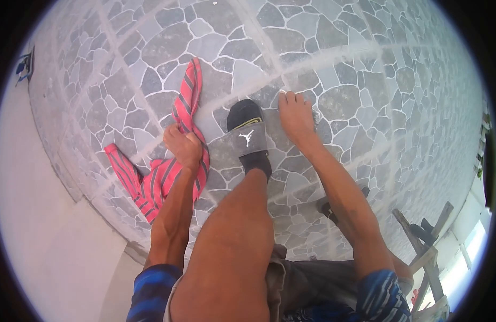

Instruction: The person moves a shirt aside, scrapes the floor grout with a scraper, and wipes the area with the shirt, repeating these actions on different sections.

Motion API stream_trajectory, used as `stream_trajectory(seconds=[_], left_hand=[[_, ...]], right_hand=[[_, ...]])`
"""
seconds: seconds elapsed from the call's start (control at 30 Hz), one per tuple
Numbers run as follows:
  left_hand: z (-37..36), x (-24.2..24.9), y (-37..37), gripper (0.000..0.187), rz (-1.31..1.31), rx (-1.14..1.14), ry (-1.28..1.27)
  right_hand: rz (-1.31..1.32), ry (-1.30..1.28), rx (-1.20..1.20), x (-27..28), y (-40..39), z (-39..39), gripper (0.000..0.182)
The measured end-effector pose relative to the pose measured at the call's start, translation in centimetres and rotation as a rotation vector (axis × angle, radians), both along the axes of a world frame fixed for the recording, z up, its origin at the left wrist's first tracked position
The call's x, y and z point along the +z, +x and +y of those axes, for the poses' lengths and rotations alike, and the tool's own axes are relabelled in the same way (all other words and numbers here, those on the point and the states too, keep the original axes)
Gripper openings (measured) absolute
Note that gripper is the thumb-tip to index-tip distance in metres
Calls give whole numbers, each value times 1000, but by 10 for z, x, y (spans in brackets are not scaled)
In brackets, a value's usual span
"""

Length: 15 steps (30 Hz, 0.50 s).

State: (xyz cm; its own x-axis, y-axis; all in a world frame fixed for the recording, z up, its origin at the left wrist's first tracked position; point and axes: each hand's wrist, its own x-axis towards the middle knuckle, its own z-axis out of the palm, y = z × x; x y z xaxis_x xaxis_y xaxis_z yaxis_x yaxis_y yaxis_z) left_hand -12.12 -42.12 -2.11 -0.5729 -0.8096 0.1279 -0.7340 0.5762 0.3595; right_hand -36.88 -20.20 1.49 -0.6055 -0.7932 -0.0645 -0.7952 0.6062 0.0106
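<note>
My left hand (pixel 182 147) is closed on a pink shirt with dark stripes (pixel 159 180), bunched on the stone-pattern tile floor (pixel 339 102). One sleeve-like end stretches forward past the hand, and another part spreads out to the left. My right hand (pixel 297 115) is down at the floor beside a pale grout joint, its fingers curled with the tips against the tile. A tiny whitish bit shows at its fingertips; whether it is held I cannot make out. Between my hands is my foot in a black sock and grey slide sandal (pixel 249 140).
A plain pale wall or slab (pixel 49 204) runs along the left. At the lower right stands a wooden frame (pixel 422 249) with a dark object on it. Another dark sandal (pixel 328 210) shows behind my right forearm. A small blue item (pixel 24 67) is at the far left.
</note>
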Motion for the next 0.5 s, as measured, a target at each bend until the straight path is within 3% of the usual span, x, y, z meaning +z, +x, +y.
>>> stream_trajectory(seconds=[0.23,0.33,0.5], left_hand=[[0,-3,3,41,-5,-10,-15],[0,0,1,41,-5,-6,-8],[1,-2,6,40,-2,-19,-3]], right_hand=[[-4,-41,60,2,-37,-14,23],[-58,0,95,7,-14,5,21],[-46,-19,24,1,-35,-15,20]])
